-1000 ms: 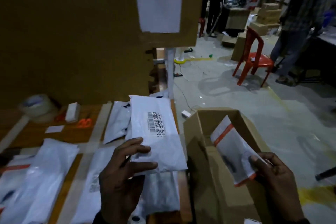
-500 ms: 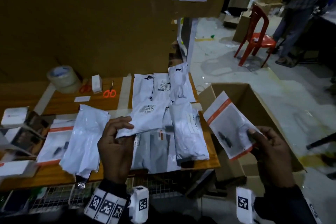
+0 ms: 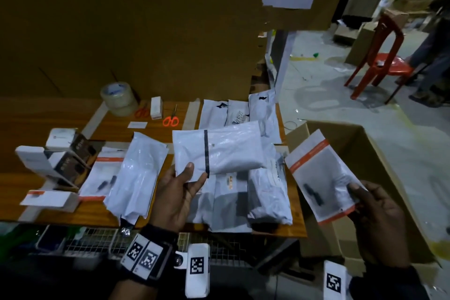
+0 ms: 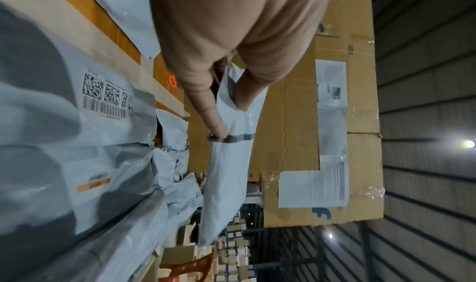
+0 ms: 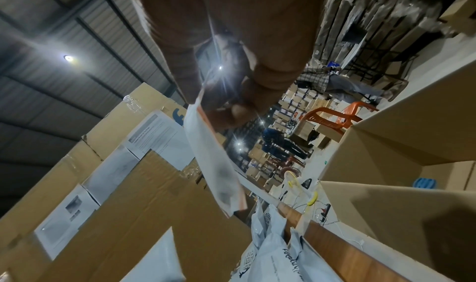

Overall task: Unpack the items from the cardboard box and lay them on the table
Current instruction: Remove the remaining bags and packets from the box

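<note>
My left hand point(image 3: 179, 192) pinches a corner of a white padded mailer point(image 3: 219, 151) with a dark strip, held above the wooden table point(image 3: 109, 126). The left wrist view shows thumb and finger clamped on that mailer point(image 4: 226, 176). My right hand point(image 3: 375, 214) grips a clear pouch with orange bands point(image 3: 321, 175), a small dark item inside, over the open cardboard box point(image 3: 379, 161) beside the table. In the right wrist view the pouch point(image 5: 219, 170) hangs from my fingers. Several white mailers point(image 3: 267, 190) lie on the table under my hands.
A tape roll point(image 3: 118, 98), orange scissors point(image 3: 171, 118) and a small white box point(image 3: 156, 107) sit at the table's back. Small boxes point(image 3: 56, 161) crowd its left end. A cardboard wall point(image 3: 146, 27) stands behind. A red chair point(image 3: 382, 56) and a person stand on the floor at right.
My left hand has turned the white mailer over, so the barcode side is replaced by the side with the dark strip. The pouch in my right hand stays over the box. The view has tilted down.
</note>
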Motion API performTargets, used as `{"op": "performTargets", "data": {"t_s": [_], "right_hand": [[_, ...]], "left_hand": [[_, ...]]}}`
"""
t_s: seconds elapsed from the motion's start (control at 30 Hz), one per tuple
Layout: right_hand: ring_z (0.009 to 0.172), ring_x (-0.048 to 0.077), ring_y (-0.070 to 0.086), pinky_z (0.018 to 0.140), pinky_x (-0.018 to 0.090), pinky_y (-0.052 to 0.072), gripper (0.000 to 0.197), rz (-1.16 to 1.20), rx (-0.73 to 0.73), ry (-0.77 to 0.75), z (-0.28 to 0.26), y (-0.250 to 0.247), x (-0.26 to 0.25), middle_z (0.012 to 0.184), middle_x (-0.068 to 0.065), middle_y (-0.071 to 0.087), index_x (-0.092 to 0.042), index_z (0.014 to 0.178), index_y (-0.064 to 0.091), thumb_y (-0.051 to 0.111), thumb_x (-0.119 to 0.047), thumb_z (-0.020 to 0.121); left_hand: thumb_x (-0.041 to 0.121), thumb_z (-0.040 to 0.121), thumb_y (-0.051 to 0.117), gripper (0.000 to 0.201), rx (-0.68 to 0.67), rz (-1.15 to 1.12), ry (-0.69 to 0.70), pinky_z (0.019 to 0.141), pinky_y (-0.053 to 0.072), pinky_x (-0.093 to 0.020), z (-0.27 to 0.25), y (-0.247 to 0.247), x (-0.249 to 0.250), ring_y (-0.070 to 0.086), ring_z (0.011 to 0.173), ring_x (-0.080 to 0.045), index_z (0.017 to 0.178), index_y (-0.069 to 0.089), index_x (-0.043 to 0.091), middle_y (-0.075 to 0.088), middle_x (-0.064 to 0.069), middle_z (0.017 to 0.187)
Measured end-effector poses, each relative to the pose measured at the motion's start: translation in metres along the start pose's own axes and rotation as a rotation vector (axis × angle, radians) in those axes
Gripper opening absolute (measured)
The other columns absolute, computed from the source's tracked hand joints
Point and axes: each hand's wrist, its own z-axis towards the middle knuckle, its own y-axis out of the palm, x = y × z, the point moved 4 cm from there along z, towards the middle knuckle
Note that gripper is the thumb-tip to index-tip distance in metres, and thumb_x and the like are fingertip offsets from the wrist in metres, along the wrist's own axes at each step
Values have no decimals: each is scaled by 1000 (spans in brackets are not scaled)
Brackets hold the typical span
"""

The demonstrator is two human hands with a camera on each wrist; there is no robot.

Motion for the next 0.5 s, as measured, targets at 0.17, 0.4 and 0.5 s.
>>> {"op": "performTargets", "data": {"t_s": [0.17,0.4,0.5], "right_hand": [[99,29,68,74,40,54,36,-16,0,37,0,-8,1,109,13,70,-23,95,66,72,-46,68],[96,27,68,73,38,53,28,37,-39,86,0,-17,1,102,10,71,-17,99,65,67,-35,78],[85,20,72,66,35,56,29,35,-84,112,-2,-15,1,95,4,74,-15,102,64,65,-33,79]], "left_hand": [[6,93,64,12,44,464,372,85,54,-30,-13,-5,3,68,98,-15,102,66,13,72,-4,103],[-22,78,58,45,-244,1099,752,97,48,-33,-8,1,-23,58,120,-9,71,55,22,62,0,107],[-25,70,51,61,-341,1196,612,93,45,-18,0,-7,-42,57,120,-12,64,53,35,62,0,102]]}}
